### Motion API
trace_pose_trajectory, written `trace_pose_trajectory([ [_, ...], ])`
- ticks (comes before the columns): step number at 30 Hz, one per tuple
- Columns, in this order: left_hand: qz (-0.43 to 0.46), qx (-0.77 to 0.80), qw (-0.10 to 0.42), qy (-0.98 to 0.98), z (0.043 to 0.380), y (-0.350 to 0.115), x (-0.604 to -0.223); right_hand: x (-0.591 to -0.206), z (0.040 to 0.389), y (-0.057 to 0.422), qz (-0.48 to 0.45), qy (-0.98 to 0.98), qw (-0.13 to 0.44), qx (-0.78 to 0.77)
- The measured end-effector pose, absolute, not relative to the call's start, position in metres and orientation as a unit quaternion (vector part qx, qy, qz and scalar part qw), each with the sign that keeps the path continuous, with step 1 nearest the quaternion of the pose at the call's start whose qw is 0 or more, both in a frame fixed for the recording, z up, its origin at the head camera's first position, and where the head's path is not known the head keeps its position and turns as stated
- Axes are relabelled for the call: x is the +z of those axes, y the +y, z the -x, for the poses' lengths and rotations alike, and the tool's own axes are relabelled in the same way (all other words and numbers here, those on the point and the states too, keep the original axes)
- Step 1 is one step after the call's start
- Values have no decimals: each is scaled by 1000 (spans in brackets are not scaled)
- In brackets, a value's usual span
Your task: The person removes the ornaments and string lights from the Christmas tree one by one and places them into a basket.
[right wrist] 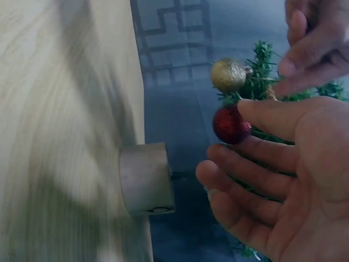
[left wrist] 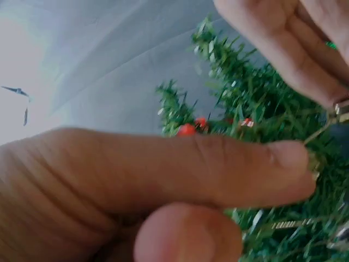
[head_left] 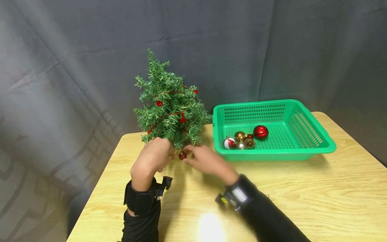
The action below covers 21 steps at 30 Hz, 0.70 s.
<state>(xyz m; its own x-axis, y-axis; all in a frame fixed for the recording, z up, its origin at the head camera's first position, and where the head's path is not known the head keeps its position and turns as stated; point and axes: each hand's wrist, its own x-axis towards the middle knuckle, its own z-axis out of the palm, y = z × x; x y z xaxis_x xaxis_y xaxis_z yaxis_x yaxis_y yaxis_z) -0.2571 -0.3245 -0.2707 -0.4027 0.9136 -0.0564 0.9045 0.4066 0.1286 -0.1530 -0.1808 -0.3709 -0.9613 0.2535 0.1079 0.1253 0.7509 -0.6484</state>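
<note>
A small dark red Christmas bauble (head_left: 182, 155) is held between the thumb and fingers of my right hand (head_left: 207, 159), below the lower branches of a small artificial Christmas tree (head_left: 169, 114). Its thin gold cord (left wrist: 317, 132) runs from the cap to the fingertips of my left hand (head_left: 152, 156), which pinch it. Green needles lie right behind both hands. In the right wrist view a gold glitter bauble (right wrist: 229, 75) hangs by the branches, beside the red one. The tree's round pale base (right wrist: 147, 179) stands on the table.
A green plastic basket (head_left: 272, 152) stands right of the tree, holding a large red bauble (head_left: 260, 132), several smaller baubles and a pine cone (head_left: 249, 143). Red ornaments (head_left: 182, 119) and a red string are on the tree. A grey curtain (head_left: 211, 43) hangs behind the wooden table (head_left: 302, 188).
</note>
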Motion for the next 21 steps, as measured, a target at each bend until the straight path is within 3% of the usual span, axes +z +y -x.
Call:
trace_pose_trajectory([
  [7, -520, 2, -4, 854, 255, -309, -280, -372, 155, -185, 118, -930, 111, 329],
  [21, -517, 35, -47, 854, 256, -322, -271, -360, 149, -185, 123, -924, 121, 341],
])
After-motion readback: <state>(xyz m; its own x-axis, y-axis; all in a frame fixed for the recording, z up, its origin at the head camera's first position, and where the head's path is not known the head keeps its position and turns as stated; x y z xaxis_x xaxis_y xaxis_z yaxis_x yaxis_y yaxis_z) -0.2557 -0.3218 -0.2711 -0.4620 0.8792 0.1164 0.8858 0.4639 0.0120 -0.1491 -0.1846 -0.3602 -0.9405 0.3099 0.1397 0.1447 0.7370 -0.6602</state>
